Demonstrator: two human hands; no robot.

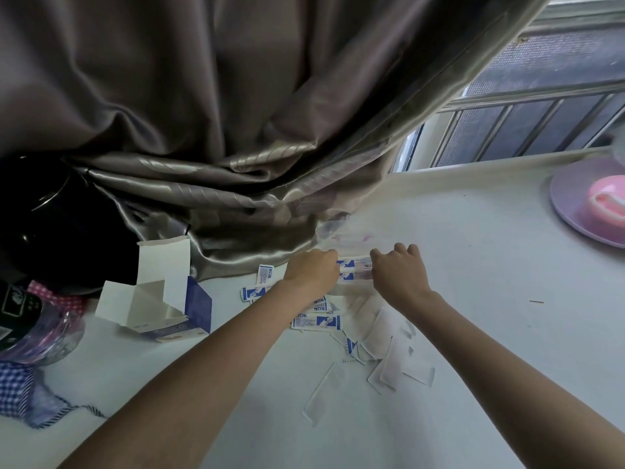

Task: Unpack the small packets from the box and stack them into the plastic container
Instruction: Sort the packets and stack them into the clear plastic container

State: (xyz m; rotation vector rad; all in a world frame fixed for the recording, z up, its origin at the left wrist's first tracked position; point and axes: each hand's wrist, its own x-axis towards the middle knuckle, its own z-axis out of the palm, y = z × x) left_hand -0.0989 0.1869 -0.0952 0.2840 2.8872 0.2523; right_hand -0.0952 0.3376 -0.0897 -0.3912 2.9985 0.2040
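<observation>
My left hand (313, 270) and my right hand (397, 269) each grip one end of a small stack of white-and-blue packets (353, 269), held between them just above the table. Right behind the stack sits the clear plastic container (333, 231), faint against the curtain. Several loose packets (316, 321) lie on the white table below my hands, some face down and plain white. The open white-and-blue box (162, 299) lies on its side to the left, flaps up.
A brown curtain (236, 147) drapes onto the table behind the container. A purple plate with a pink object (588, 211) sits at the far right. Black items, a clear bag and checked cloth (20, 384) crowd the left edge.
</observation>
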